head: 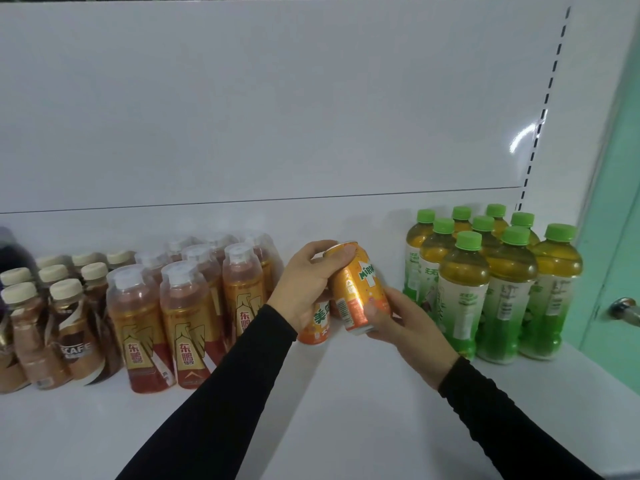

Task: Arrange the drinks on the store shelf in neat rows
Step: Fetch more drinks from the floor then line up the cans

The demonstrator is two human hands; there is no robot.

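An orange soda can (360, 285) hangs tilted above the white shelf (311, 393), held by both hands. My left hand (304, 282) grips its top end, and my right hand (412, 327) cups its bottom. Behind and below it another orange can (317, 325) stands upright on the shelf, partly hidden by my left hand. To the right stand several green-capped tea bottles (498, 285) in rows. To the left stand several gold-labelled drink bottles with clear caps (187, 306), and further left several brown coffee bottles with cream caps (55, 320).
The white back panel (277, 116) closes the shelf behind the drinks. A dark purple bottle (10, 251) shows at the far left edge. On the right is a pale green door (616, 202) with a metal handle (625, 308).
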